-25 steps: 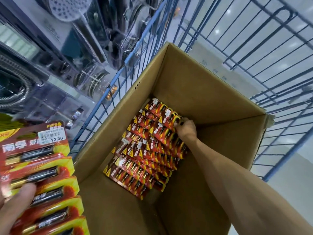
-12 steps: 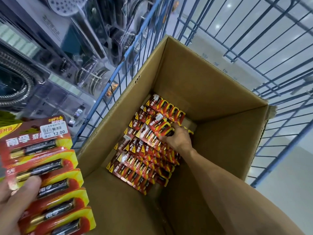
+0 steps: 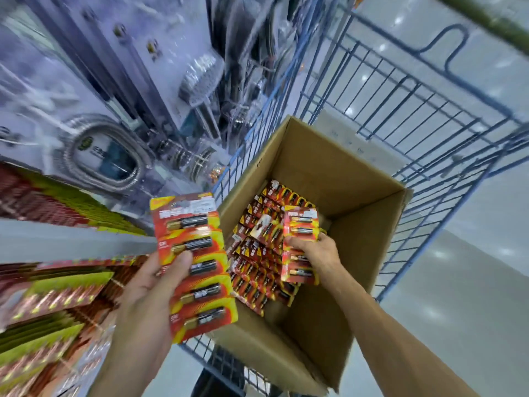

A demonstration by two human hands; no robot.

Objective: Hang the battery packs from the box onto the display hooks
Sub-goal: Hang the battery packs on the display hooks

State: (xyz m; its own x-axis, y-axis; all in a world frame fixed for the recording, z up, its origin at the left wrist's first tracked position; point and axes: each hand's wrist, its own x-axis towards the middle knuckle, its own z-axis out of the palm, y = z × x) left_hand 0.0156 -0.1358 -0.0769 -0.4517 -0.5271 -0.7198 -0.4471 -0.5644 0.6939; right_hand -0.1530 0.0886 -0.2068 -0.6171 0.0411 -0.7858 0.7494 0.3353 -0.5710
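Pinches, with the left hand (image 3: 146,285), a long strip of battery packs (image 3: 197,265): thumb pressed across the front, fingers hidden behind. Holds it upright, near and just left of the cardboard box (image 3: 357,219), lower end overlapping the near-left rim. Grips, with the right hand (image 3: 317,250), a second strip (image 3: 300,224), fingers curled round its middle. Keeps it within the box opening, just above the stacked packs (image 3: 257,270) covering the left part of the floor. Round the box, a blue wire cart (image 3: 415,110). Far left, packaged shower hoses (image 3: 106,156), blurred. Near left, display rows (image 3: 51,296) of more red and yellow packs.
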